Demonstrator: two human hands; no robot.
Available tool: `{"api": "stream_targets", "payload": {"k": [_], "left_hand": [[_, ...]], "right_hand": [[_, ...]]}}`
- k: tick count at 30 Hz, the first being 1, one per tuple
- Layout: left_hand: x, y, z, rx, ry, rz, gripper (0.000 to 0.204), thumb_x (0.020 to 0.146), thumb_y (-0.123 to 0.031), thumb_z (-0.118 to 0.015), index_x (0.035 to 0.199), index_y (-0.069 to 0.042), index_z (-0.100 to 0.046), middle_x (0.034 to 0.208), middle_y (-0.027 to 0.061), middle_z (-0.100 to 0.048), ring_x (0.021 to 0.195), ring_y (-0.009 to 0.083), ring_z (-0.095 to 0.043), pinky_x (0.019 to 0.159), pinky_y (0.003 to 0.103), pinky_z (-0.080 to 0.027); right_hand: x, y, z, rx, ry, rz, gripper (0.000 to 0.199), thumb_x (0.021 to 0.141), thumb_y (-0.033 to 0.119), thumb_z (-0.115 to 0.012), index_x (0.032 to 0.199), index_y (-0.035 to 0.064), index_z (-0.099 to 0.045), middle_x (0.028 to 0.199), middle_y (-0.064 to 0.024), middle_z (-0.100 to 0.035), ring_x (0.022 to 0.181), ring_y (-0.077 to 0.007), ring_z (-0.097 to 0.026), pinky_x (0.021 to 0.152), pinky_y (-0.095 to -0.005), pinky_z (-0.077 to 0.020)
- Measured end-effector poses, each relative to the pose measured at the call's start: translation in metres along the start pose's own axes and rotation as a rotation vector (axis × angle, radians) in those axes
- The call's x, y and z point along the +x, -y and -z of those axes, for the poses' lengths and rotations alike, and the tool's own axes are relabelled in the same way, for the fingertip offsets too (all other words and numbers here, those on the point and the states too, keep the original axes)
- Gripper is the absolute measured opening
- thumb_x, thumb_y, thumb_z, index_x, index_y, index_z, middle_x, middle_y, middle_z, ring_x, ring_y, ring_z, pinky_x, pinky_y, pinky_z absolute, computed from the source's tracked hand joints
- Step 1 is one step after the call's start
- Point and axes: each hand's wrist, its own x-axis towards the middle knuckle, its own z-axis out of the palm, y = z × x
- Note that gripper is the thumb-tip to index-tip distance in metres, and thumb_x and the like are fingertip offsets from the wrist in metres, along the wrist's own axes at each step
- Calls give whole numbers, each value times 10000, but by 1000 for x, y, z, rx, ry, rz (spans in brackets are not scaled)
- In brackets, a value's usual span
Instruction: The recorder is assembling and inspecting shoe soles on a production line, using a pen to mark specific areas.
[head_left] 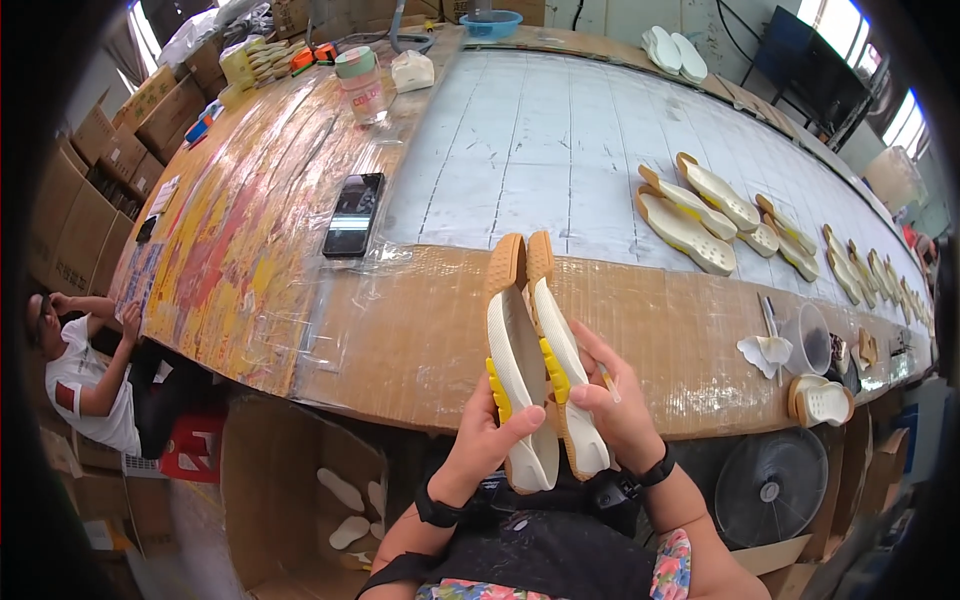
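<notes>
Two shoe soles are held upright side by side in front of me, white with tan toe ends and yellow patches on their sides. My left hand (492, 442) is closed on the left shoe sole (516, 370), thumb pressed against its lower part. My right hand (622, 412) grips the right shoe sole (565, 385) near its lower half. A thin pale stick-like thing (608, 382) shows by the right fingers; its kind I cannot make out. The soles stand close together over the cardboard-covered table edge (400, 340).
More shoe soles (685, 232) lie in a row on the right of the table. A phone (353, 215) and a green-lidded jar (360, 88) are at left. A clear plastic cup (808, 338) stands near the right edge. Below are a box (300, 480) with loose pieces and a fan (770, 490). A person (95, 385) sits at left.
</notes>
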Motion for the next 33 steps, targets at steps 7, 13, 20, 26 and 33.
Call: {"api": "stream_targets", "payload": {"k": [7,13,20,26,33], "left_hand": [[-3,0,-11,149,46,-31,871,775,-98,-627,1375,-62,3,1293,103,-348,1120,152,-410,929,285,-343],[4,11,-4,304,31,-193,704,874,-220,-482,1353,19,-25,1390,157,-163,1259,214,-225,1003,308,-224],[4,7,-21,162,-35,-86,657,906,-463,-241,1364,-18,-86,1343,107,-275,1211,183,-307,992,296,-261],[3,14,-18,79,-23,-70,618,912,-341,-365,1362,-13,-95,1353,107,-262,1227,182,-286,998,285,-250],[9,-1,-14,-240,-43,138,613,774,-107,-541,1285,46,-240,1183,197,-440,1058,279,-479,938,382,-370]], "right_hand": [[-16,-4,-12,114,103,124,893,677,170,-679,1346,-28,-123,1313,-175,-324,1208,-223,-343,993,-323,-270],[-18,-10,-11,187,61,50,877,703,236,-681,1344,-18,-137,1333,-165,-292,1221,-233,-323,1002,-329,-258],[-18,-25,-2,401,72,-62,779,768,298,-635,1323,-22,-191,1263,-146,-377,1146,-209,-413,930,-319,-368],[-26,-17,1,464,74,-144,656,819,309,-568,1288,-25,-254,1198,-132,-442,1063,-194,-487,881,-311,-418],[-23,-9,24,557,56,-300,516,838,313,-521,1190,-30,-364,1093,-143,-495,963,-182,-531,773,-315,-477]]}}
